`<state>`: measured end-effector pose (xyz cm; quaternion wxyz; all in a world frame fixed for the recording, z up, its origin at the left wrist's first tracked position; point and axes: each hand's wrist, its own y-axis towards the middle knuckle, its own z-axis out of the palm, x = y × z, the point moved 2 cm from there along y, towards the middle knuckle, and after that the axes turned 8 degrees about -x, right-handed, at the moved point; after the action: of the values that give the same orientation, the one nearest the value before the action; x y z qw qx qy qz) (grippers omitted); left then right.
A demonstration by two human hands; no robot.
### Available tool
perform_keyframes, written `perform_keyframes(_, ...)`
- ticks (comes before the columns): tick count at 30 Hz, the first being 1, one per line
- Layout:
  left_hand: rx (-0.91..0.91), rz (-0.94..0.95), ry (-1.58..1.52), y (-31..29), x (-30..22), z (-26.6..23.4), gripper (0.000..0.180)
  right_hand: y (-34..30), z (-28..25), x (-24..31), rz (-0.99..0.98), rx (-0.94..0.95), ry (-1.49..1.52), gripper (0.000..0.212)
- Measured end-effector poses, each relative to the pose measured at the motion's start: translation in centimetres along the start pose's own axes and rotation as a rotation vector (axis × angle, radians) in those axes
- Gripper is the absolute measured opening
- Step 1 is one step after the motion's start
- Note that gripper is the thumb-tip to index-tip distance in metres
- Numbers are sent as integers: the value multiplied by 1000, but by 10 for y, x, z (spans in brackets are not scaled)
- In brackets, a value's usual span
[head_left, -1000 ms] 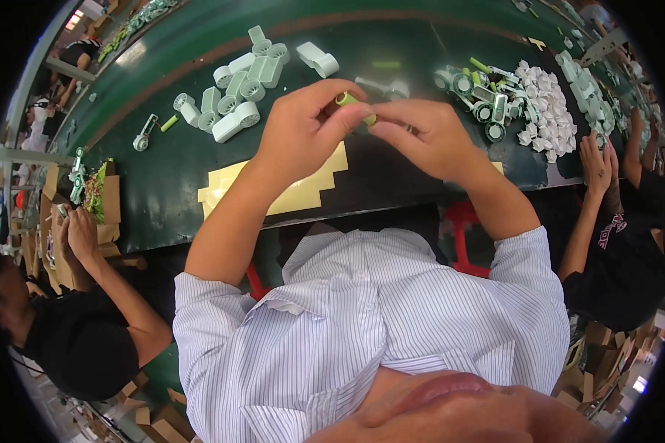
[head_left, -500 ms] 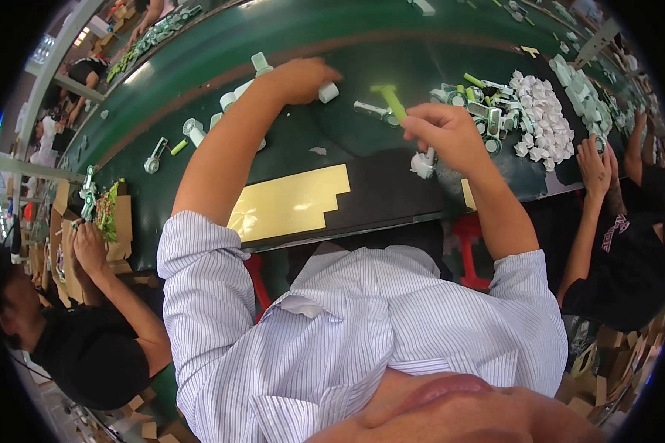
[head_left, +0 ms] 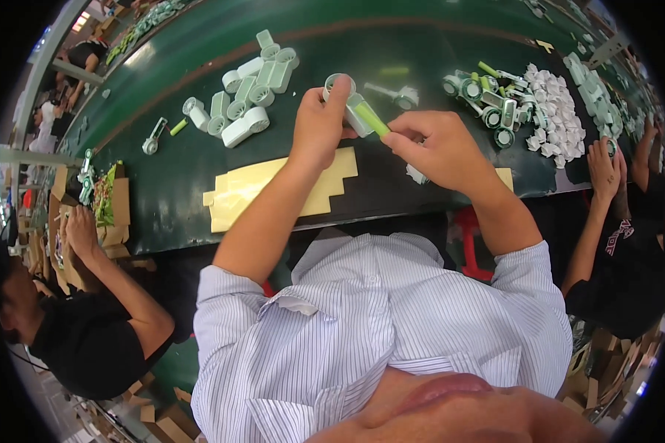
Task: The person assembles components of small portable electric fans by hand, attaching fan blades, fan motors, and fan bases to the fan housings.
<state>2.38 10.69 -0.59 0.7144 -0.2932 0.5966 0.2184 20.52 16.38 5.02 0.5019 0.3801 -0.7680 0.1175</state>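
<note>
My left hand (head_left: 319, 131) is closed around a pale green plastic housing (head_left: 357, 112) with a round ring at its far end. Between the fingertips of my right hand (head_left: 442, 149) is a bright green rod-shaped piece (head_left: 375, 121). Its far end lies at the housing's open side; I cannot tell how deep it sits. Beyond my right hand rests a loose part with a round head (head_left: 404, 97). A white crumpled-looking piece (head_left: 417, 174) is partly hidden under my right hand.
Several pale green housings (head_left: 262, 94) lie left of my hands. To the right are assemblies with green rods (head_left: 488, 100) and a heap of white pieces (head_left: 553, 122). Yellow sheets (head_left: 273, 193) cover part of the near edge. Co-workers sit on both sides, near a carton (head_left: 123, 199).
My left hand has come back from the far left with a housing. My right hand has brought the green rod-shaped piece to it, and the two now meet in front of me.
</note>
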Motion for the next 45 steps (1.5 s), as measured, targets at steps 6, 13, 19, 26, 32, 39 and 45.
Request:
perform_keyframes(6,-1,112,-17,-29,3,-5,50,7,12,-2,-64,86,-276,20)
perform_keyframes(13,52,258,-108,-48,5,-3,62,19,24,-5,-142,121,-519,35)
perform_keyframes(19,146,201,-306,-47,-3,-14,45,27,35,0,127,289,-285,43)
perform_keyframes(26,122,213,-253,-39,-6,-14,49,38,38,0,116,389,-194,48)
perform_keyframes(32,155,286,-125,-40,-13,-17,50,50,20,8,174,105,91,67)
perform_keyframes(39,220,337,4,-47,-28,-16,51,64,38,18,-125,68,-100,47)
perform_keyframes(45,245,276,-152,-53,-26,-20,53,68,35,40,54,118,-21,45)
